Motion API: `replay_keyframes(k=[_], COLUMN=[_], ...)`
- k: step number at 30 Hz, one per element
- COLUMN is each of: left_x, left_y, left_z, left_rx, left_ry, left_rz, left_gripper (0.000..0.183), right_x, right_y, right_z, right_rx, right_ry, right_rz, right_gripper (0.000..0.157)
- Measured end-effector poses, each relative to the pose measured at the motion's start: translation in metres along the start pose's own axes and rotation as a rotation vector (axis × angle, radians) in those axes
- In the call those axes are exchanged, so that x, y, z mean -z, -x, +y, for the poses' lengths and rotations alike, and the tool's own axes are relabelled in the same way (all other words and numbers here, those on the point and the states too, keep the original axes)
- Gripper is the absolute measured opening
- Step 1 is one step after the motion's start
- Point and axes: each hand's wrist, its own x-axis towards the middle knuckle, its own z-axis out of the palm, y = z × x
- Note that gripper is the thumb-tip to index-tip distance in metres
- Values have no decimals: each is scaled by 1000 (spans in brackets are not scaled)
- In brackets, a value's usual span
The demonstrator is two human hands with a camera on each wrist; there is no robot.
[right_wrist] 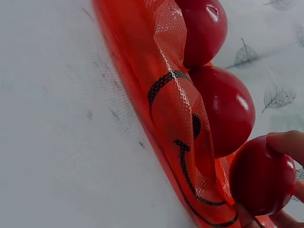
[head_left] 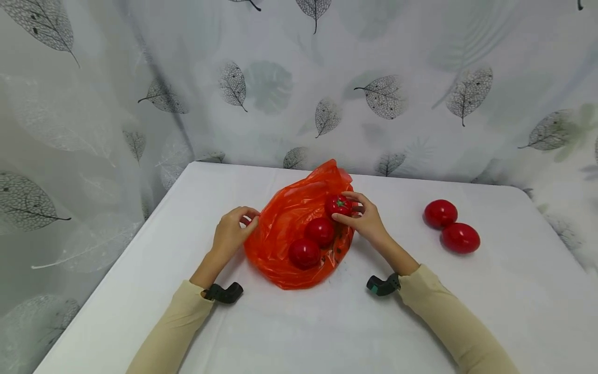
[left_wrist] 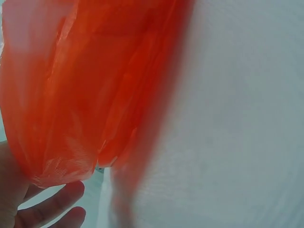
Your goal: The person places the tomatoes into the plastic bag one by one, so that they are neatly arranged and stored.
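An orange-red plastic bag [head_left: 280, 228] lies spread on the table, and two red tomatoes [head_left: 304, 253] rest in it. My right hand [head_left: 366, 218] grips a third tomato [head_left: 338, 205] with a green star-shaped top, over the bag's far right part. In the right wrist view that held tomato [right_wrist: 262, 175] sits beside the other two in a row, next to the bag's side with its printed black smile. At the bag's left edge, my left hand [head_left: 231, 228] pinches the plastic between thumb and fingers; the left wrist view shows the bag [left_wrist: 71, 104] stretching up from there.
Two more red tomatoes [head_left: 460, 238] lie side by side at the right of the white table [head_left: 308, 332]. Behind the table hangs a leaf-patterned curtain [head_left: 280, 104]. A black wrist device [head_left: 226, 293] sticks out inward from each sleeve cuff.
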Motion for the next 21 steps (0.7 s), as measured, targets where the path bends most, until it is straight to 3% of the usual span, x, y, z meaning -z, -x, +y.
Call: replay_keyframes(k=[5,21], left_x=[-4,-2], left_y=[5,0], left_z=[-2,-4], left_rx=[-5,-29], left_ry=[-4,-32], left_rz=[10,41], left_gripper=[12,11], right_x=[-4,-3], right_y=[0,-3], right_z=[6,12], right_rx=[-7,79], right_ry=[8,30], right_rz=[-8,-69], right_gripper=[64,61])
